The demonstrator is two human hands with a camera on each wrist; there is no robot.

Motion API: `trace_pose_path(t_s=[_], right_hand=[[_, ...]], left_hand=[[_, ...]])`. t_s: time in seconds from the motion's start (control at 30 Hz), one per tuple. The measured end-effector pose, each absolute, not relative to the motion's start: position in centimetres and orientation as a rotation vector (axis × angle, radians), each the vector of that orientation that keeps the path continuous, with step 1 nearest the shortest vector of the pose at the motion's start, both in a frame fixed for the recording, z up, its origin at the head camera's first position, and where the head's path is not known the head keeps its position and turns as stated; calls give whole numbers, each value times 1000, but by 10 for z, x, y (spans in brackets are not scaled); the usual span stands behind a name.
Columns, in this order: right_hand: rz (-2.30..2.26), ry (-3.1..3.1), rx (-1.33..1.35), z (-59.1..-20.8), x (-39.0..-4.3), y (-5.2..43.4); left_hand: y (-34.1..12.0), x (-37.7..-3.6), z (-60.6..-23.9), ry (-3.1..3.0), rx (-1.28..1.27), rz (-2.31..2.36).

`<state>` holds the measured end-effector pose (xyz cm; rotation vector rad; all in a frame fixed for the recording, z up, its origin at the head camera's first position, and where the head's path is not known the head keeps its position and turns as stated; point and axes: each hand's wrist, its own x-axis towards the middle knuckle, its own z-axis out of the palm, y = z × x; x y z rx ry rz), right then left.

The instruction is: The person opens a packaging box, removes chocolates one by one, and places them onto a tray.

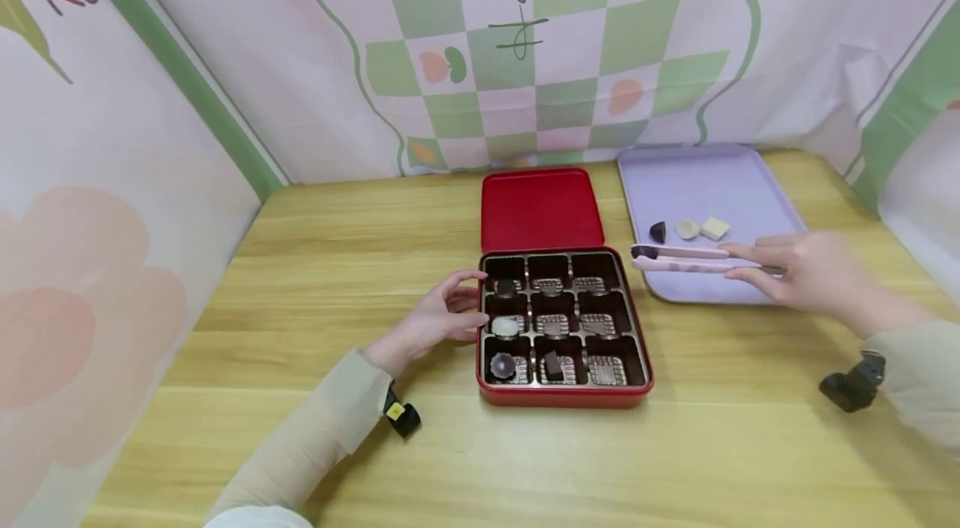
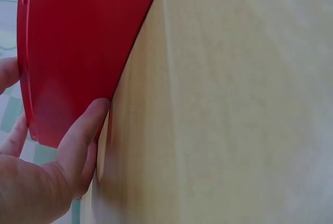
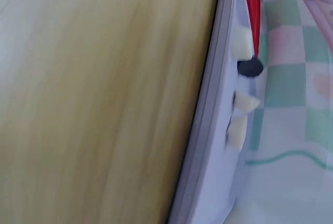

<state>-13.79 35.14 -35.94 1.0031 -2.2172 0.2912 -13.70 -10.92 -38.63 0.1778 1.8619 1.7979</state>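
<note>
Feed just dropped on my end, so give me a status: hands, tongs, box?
Left hand rests against the red box. Right hand grips pink tongs over the lilac tray. Tong tips empty, near the dark chocolate. Nothing in between.

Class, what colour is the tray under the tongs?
Pale lilac tray, clearest in the head view.

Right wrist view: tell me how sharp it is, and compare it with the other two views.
Right wrist view: soft and smeared, the wooden table streaked, the lilac tray edge fuzzy, its pieces mere blobs. Left wrist view: table grain washed out, though the red box edge and the left hand are fairly crisp. Head view: sharpest, evenly lit with soft shadows, but wide-angle bending curves the table edges.
</note>
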Motion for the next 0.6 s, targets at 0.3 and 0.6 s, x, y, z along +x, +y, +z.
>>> trace_pose_path(t_s=[0.3, 0.6], right_hand=[[227, -2286, 915, -367, -135, 383], [212, -2403, 830, -372, -129, 411]], left_hand=[[-109, -135, -382, 1864, 183, 1786], [-109, -138, -386, 1866, 153, 1791]])
